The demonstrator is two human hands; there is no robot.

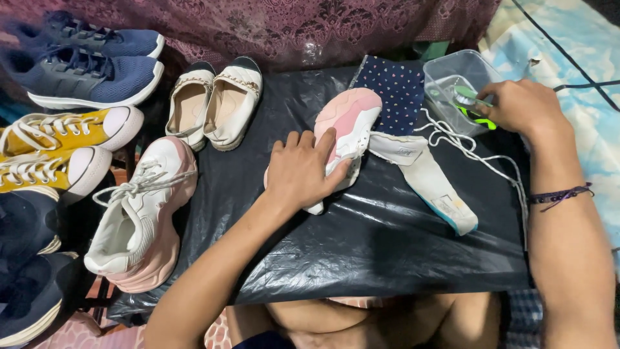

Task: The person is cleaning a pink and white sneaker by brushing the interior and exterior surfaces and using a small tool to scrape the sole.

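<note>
Fingers of the left hand (302,169) press flat on the pink-soled sneaker (345,126); right hand (522,106) grips a green brush (470,103).

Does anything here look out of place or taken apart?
Yes. The pink and white sneaker under the left hand lies sole-up with no lace; its insole and white lace lie loose beside it on the black plastic sheet.
</note>
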